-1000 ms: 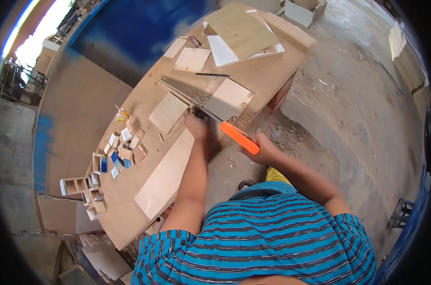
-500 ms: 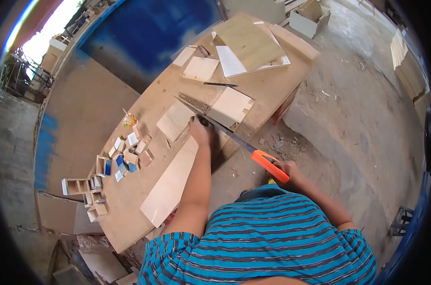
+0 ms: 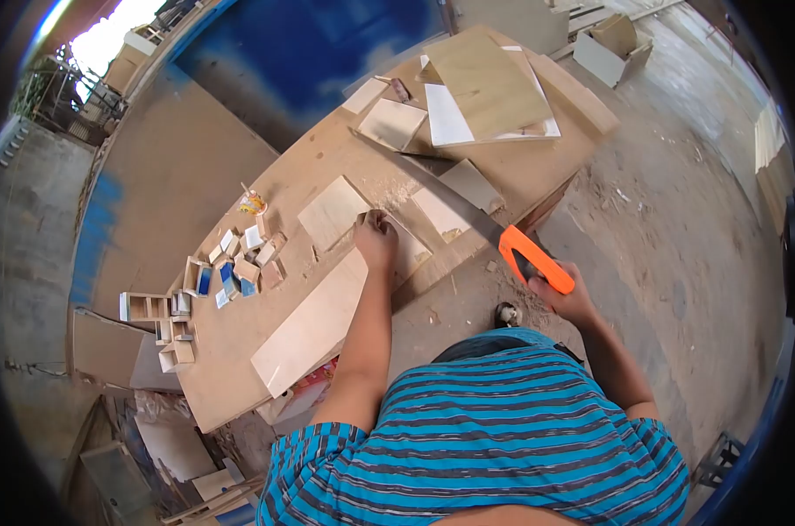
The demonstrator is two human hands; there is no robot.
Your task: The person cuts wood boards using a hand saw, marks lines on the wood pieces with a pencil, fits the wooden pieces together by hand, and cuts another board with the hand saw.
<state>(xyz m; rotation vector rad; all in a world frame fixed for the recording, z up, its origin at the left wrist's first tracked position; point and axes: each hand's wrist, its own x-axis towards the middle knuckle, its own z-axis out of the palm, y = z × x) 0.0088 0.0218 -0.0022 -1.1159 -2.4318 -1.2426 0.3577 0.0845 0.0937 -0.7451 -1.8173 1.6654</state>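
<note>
My right hand (image 3: 566,294) is closed round the orange handle of a hand saw (image 3: 457,203). The saw's long blade slants up and left across the table, over a wooden square (image 3: 476,182). My left hand (image 3: 377,238) is at the upper end of a long pale board (image 3: 308,329), fingers curled together. Whatever is between those fingers, if anything, I cannot make out. Another plywood square (image 3: 332,213) lies just left of that hand. Sawdust (image 3: 397,188) is scattered on the table between the squares.
The brown worktable (image 3: 231,368) bears a pile of small wooden blocks (image 3: 244,267), a small cup (image 3: 253,203) and small box frames (image 3: 148,307) at its left. Larger panels (image 3: 489,88) are stacked at the far end. A wooden box (image 3: 612,63) stands on the floor beyond.
The saw has been lifted away from the board's end near my left hand and moved up and right with my right hand. My left hand's fingers have curled up off the board's end.
</note>
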